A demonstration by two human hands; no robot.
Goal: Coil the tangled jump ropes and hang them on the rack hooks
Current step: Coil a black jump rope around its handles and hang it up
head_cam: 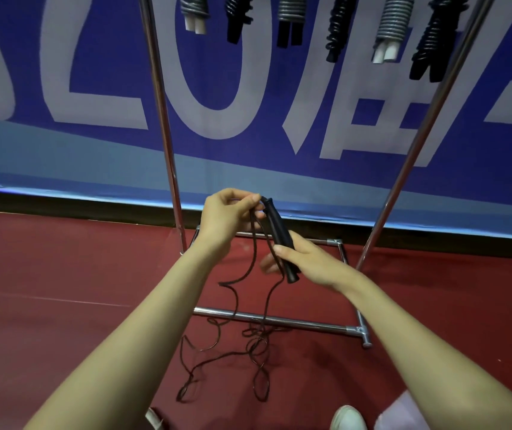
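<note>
My right hand (307, 259) grips the black handles (279, 234) of a jump rope, held upright and tilted, in the middle of the view. My left hand (230, 212) pinches the thin dark rope where it leaves the top of the handles. The rest of the rope (248, 346) hangs down and lies in tangled loops on the red floor. At the top, several coiled ropes hang from the rack, grey ones (290, 9) and black ones (338, 26).
The metal rack has two slanted uprights (161, 119) and a base bar (279, 319) on the floor, under the hanging rope. A blue banner (62, 88) covers the wall behind. A white shoe (348, 418) shows at the bottom edge.
</note>
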